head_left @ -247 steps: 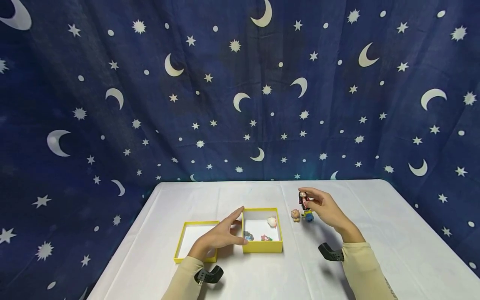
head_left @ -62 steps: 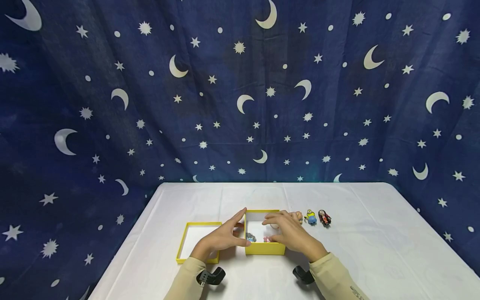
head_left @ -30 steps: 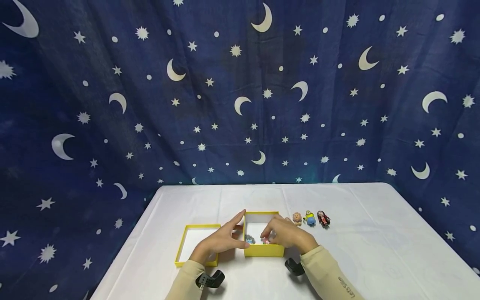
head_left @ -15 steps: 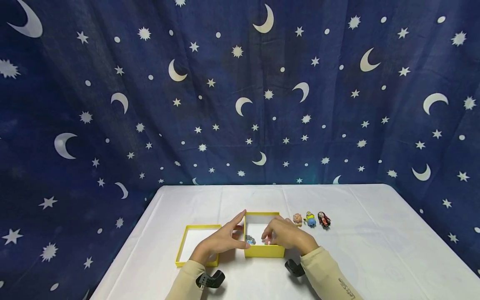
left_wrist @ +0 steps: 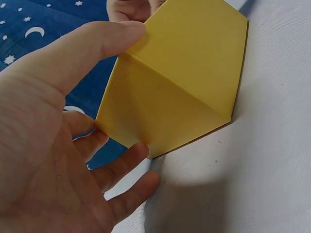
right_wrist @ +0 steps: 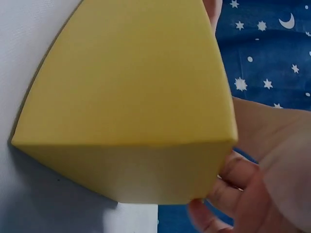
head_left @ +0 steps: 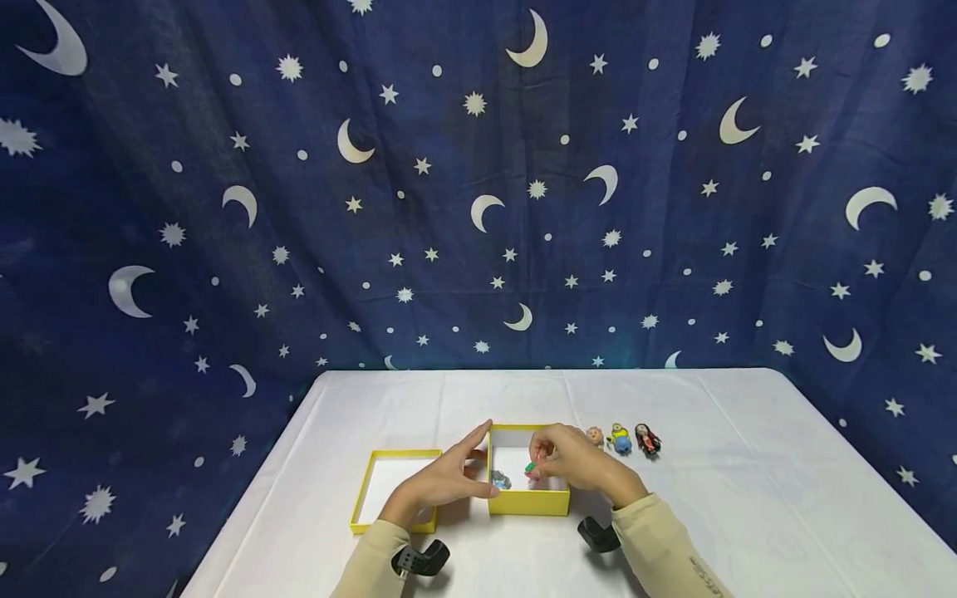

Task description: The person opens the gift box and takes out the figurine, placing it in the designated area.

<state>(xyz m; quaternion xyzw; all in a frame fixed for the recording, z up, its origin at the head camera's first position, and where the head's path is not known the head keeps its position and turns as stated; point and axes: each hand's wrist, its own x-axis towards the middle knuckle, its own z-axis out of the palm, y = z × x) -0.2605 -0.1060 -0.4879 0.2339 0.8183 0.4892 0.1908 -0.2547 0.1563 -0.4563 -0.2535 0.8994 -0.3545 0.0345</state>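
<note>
In the head view my left hand (head_left: 437, 477) holds the left side of an open yellow box (head_left: 528, 503), its index finger at the back corner and its thumb at the front one. The left wrist view shows that thumb on the box's upper edge and the other fingertips against its wall. My right hand (head_left: 571, 457) reaches over the box's right side and pinches a small pink and green figurine (head_left: 531, 469) inside the white interior. A grey-blue figurine (head_left: 500, 479) lies in the front left corner. The box's back right corner is hidden behind my right hand.
The yellow-rimmed lid (head_left: 385, 486) lies upturned left of the box, partly behind my left hand. A row right of the box holds a beige figurine (head_left: 595, 435), a yellow-and-blue minion figurine (head_left: 620, 438) and a long-haired doll figurine (head_left: 647, 440). A starry curtain (head_left: 478, 208) hangs behind the white table.
Earlier my right hand held the long-haired doll figurine, which now lies at the row's right end. It has since reached into the box and lifted the pink and green figurine slightly. My left hand stays put.
</note>
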